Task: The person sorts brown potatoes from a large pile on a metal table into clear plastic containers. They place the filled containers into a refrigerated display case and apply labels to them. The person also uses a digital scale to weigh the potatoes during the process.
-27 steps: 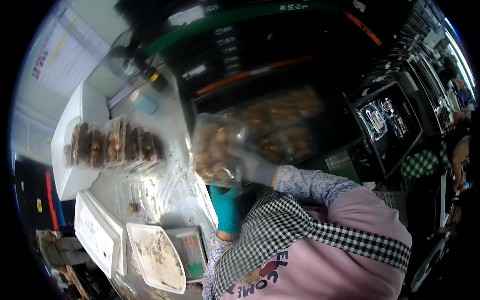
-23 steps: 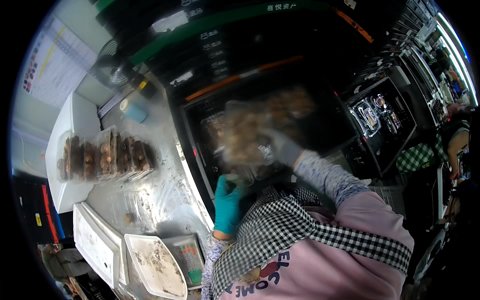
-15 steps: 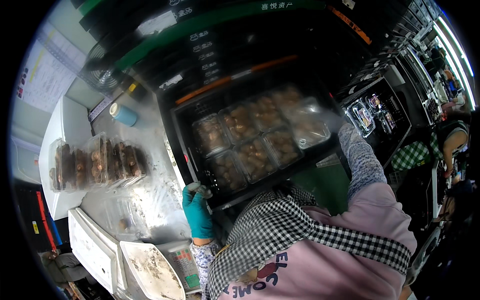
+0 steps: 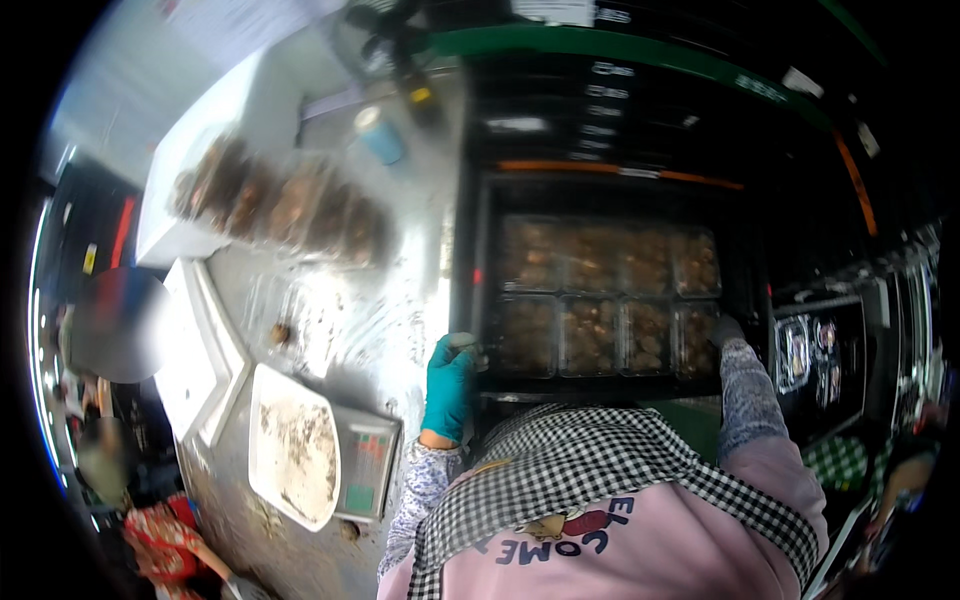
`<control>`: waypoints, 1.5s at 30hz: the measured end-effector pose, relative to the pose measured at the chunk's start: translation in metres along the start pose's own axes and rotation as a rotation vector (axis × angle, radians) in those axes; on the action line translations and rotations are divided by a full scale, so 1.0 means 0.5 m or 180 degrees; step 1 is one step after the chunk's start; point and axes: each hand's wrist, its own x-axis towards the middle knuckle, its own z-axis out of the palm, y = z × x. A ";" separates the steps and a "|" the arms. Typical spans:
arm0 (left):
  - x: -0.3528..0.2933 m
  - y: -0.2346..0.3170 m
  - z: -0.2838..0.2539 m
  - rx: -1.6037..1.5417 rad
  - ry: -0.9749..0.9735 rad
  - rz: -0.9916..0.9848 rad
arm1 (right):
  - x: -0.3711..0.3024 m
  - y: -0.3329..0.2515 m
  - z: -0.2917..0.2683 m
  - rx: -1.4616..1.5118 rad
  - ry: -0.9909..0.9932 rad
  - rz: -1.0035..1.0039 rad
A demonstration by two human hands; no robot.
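On the metal tabletop (image 4: pixel 400 290), a row of clear packs (image 4: pixel 290 205) of brown produce stands before a white box (image 4: pixel 215 140) at the far left corner, a blue jar (image 4: pixel 380 136) sits toward the far right corner, and a soiled white tray (image 4: pixel 295 445) lies just beside a scale (image 4: pixel 366 462) nearer the right edge. Next to that edge, a black crate (image 4: pixel 484 240) carries eight clear boxes (image 4: pixel 588 335) of brown, roundish produce in two rows of four. The left hand (image 4: pixel 449 392) bends its fingers at the crate's near left corner, the right hand (image 4: pixel 728 330) is at the near right box, and whether either grips I cannot tell.
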 end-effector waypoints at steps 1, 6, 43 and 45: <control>-0.015 0.006 -0.013 0.0053 0.0111 -0.0011 | -0.045 -0.075 -0.041 -0.0219 -0.0032 0.0019; -0.017 0.008 -0.054 0.0124 0.0239 0.0230 | -0.099 -0.350 -0.243 -0.0740 0.0315 -0.1784; 0.136 0.834 -0.691 0.1536 0.1866 0.0685 | -0.343 -2.018 -0.539 0.1712 -0.2415 -0.3670; 0.256 0.855 -0.713 0.1305 0.1764 0.0681 | -0.391 -2.037 -0.530 0.1445 -0.2040 -0.3722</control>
